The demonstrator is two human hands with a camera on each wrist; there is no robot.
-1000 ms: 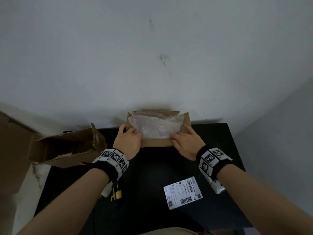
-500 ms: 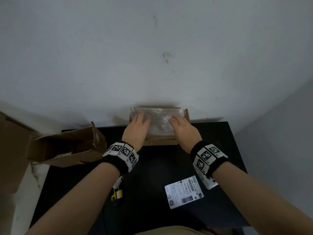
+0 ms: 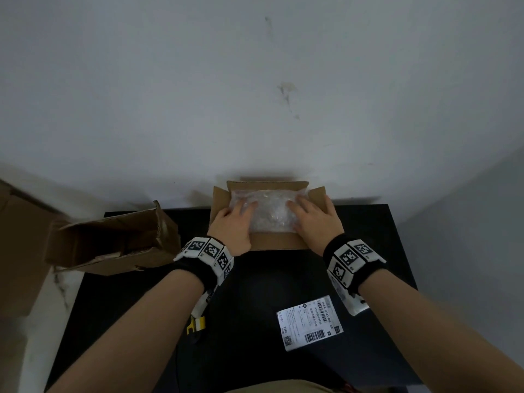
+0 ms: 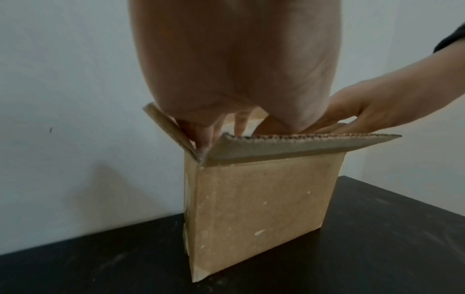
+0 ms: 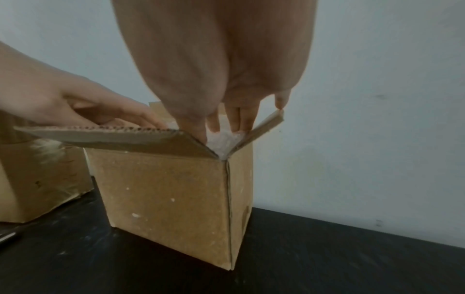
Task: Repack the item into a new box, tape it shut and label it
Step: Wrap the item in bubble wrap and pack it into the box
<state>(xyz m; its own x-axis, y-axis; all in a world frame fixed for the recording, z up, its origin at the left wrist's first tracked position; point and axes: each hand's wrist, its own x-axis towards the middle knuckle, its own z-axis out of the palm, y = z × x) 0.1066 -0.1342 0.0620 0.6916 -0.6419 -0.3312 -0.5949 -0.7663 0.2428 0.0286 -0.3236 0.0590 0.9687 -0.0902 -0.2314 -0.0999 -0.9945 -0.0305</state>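
A small brown cardboard box stands open at the far edge of the black table, its flaps spread outward. Inside lies the item wrapped in clear bubble wrap. My left hand presses down on the wrap's left part with straight fingers. My right hand presses its right part the same way. A white shipping label with a barcode lies flat on the table near me.
An older, torn cardboard box lies on its side at the table's left edge. A yellow and black tool sits under my left forearm. A grey wall rises right behind the box.
Both hands went from the box's front rim onto the bubble wrap and pushed it down into the box. The side flaps have spread wider.
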